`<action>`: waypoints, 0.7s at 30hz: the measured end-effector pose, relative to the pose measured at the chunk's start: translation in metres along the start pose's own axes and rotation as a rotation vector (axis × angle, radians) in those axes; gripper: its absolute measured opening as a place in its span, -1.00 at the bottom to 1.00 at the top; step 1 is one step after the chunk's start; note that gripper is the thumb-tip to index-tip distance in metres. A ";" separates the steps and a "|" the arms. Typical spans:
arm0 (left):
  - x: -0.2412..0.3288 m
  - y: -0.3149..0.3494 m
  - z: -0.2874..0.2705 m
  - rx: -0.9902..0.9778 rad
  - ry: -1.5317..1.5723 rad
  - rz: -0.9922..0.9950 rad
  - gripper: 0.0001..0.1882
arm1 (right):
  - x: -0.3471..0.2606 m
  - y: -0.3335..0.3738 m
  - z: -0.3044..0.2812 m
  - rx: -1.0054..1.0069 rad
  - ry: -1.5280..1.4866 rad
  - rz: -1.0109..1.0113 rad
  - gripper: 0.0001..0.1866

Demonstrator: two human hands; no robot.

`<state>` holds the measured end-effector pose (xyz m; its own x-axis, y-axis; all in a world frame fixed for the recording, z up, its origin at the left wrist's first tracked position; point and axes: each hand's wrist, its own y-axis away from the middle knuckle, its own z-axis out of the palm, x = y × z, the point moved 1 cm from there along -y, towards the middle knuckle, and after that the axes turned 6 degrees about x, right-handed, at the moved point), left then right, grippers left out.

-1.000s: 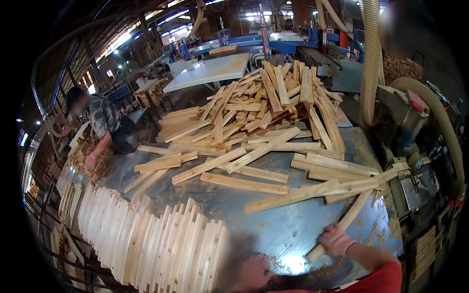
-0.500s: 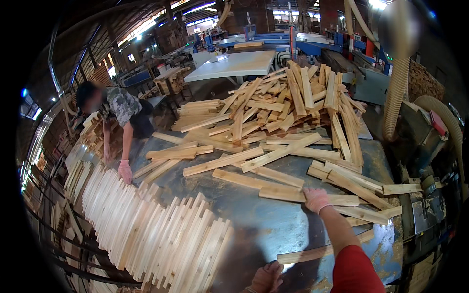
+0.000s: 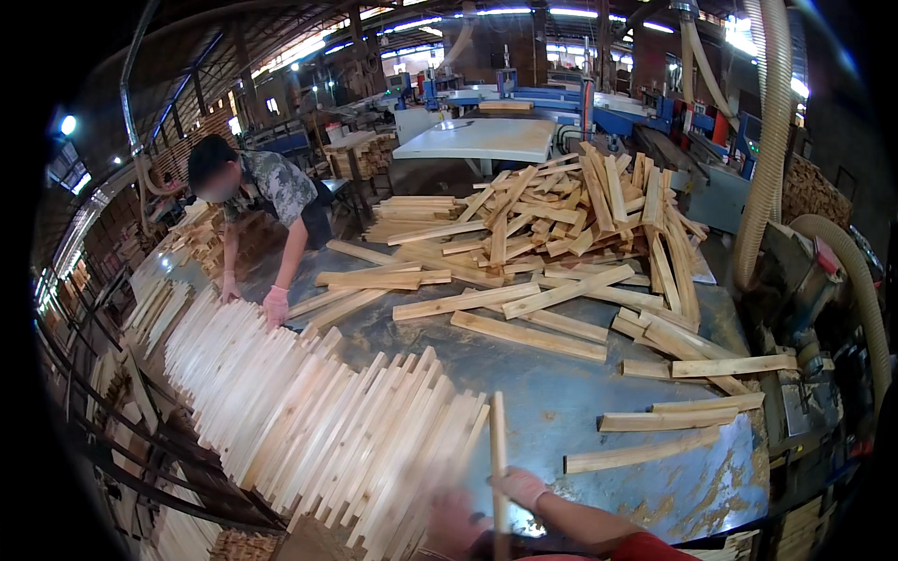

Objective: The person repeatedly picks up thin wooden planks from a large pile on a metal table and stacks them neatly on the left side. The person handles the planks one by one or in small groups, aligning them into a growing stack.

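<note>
My right hand, in a pinkish glove, is closed on a wooden strip at the near middle of the table. The strip stands lengthwise away from me, just right of a long row of pale wooden strips set side by side. My left hand is smeared by motion at the near end of that row, left of the held strip; its fingers cannot be made out. Right of my right hand, loose wooden boards lie on the metal tabletop.
A large heap of wooden boards covers the table's far side. At the row's far left, a co-worker leans over with gloved hands on the strips. Ribbed hoses and machinery stand along the right edge.
My right hand has come left and nearer from a board at mid-table and now holds a strip beside the row. My left hand has shifted left. The view has turned slightly.
</note>
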<state>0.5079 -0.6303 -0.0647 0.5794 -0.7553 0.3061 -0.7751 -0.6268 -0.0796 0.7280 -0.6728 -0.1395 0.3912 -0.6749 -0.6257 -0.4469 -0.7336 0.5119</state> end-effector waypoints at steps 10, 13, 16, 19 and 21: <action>-0.048 0.031 0.024 0.071 -0.361 0.063 -0.27 | 0.025 0.028 -0.095 0.169 0.233 -0.272 -0.49; -0.023 0.018 0.016 -0.033 -0.265 -0.075 -0.20 | 0.112 0.056 -0.193 0.476 0.711 -0.074 -0.52; -0.007 0.013 0.020 0.061 -0.230 0.070 -0.19 | 0.185 0.056 -0.217 0.479 0.840 -0.043 -0.37; 0.043 -0.016 0.006 0.028 -0.139 0.347 -0.25 | 0.183 0.053 -0.237 0.400 0.841 -0.192 -0.24; 0.076 -0.035 0.017 -0.044 0.011 0.339 -0.27 | 0.189 0.046 -0.213 0.222 0.871 -0.271 -0.26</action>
<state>0.5833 -0.6692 -0.0545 0.2841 -0.9172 0.2794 -0.9334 -0.3312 -0.1379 0.9532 -0.8507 -0.1087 0.9287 -0.3709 0.0002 -0.3608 -0.9031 0.2327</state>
